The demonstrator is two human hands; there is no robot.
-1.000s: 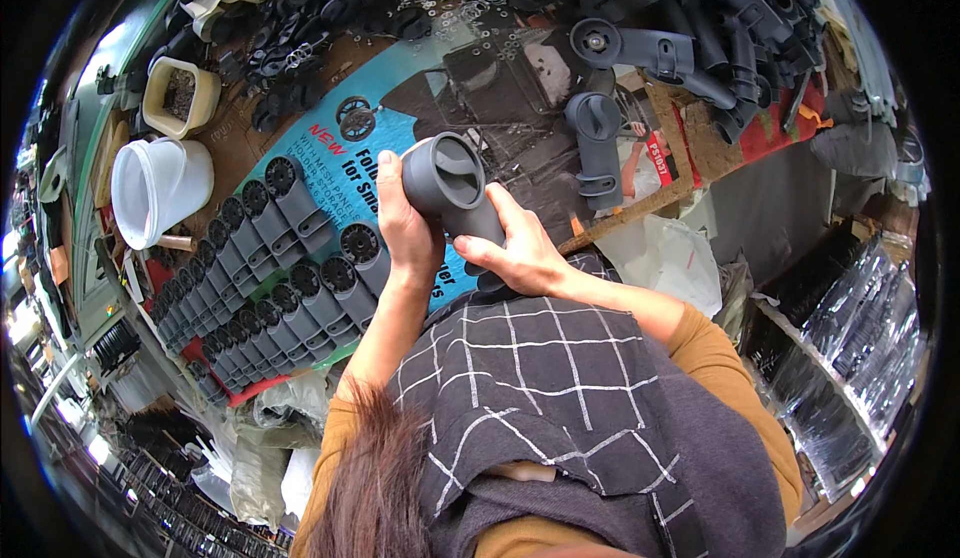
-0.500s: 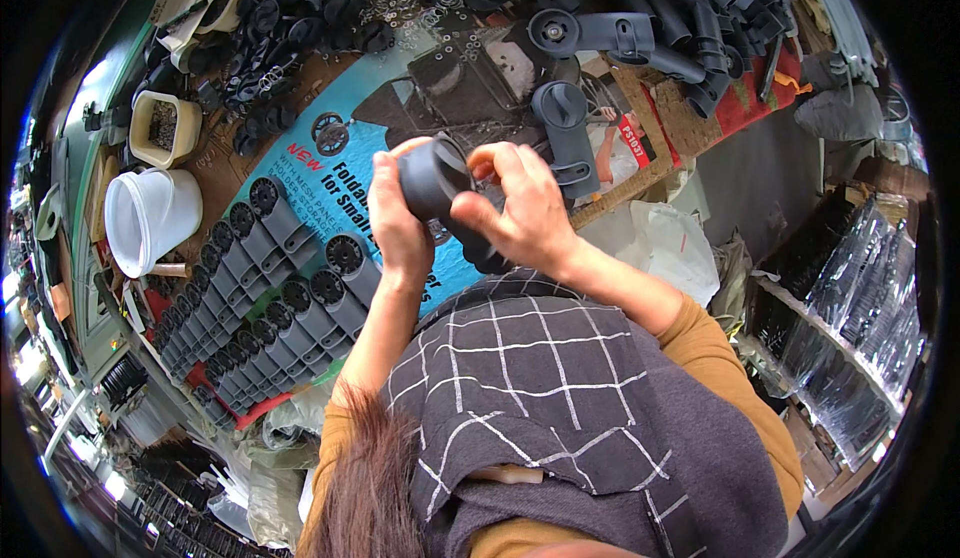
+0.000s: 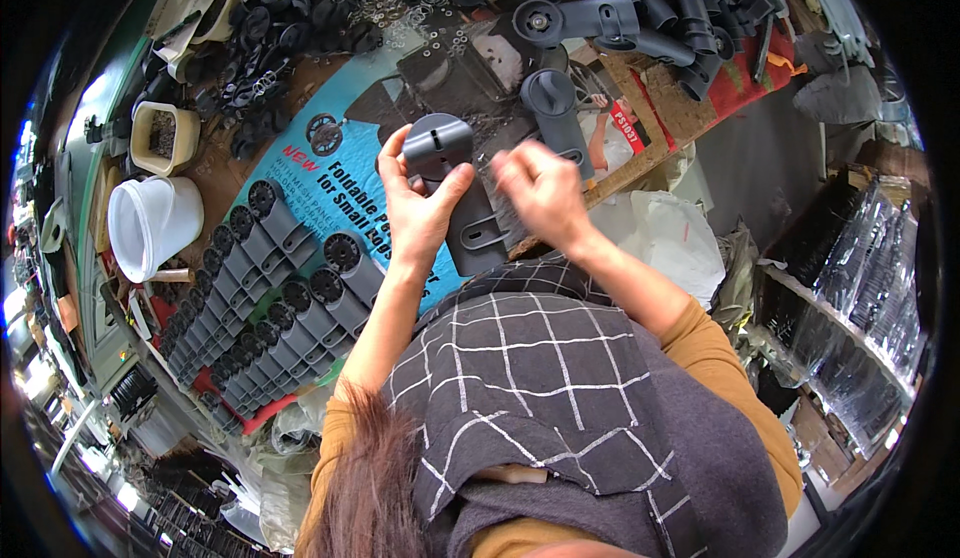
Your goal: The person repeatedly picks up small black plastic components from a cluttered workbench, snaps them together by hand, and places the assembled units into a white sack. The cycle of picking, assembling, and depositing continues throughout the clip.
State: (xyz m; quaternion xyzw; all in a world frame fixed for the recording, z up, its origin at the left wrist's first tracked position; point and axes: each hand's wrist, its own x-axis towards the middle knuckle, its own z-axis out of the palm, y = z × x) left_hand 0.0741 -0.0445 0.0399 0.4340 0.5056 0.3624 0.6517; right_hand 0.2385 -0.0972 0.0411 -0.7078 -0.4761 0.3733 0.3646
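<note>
My left hand (image 3: pixel 422 208) is wrapped around a dark grey plastic joint piece (image 3: pixel 440 138). Its rounded, slotted head points up, and its flat arm with an oblong slot hangs toward my apron. Just right of it, apart from the piece, is my right hand (image 3: pixel 548 198), its fingers curled together and smeared by motion. Whatever they may pinch is too small and blurred to name. A similar grey joint piece (image 3: pixel 552 98) lies on the bench beyond my right hand. Further off, another joined piece (image 3: pixel 540 24) lies with its round end facing up.
Rows of finished-looking grey pieces (image 3: pixel 285 233) line the bench at left, on a blue printed sheet (image 3: pixel 305 158). A white bucket (image 3: pixel 155 223) and a cream tub of small metal parts (image 3: pixel 163 138) stand beyond. Metal rings (image 3: pixel 420 3) and black parts (image 3: pixel 275 18) pile at the back.
The joint piece has been turned in my left hand, so its slotted side now shows. My right hand has come off it and moved right.
</note>
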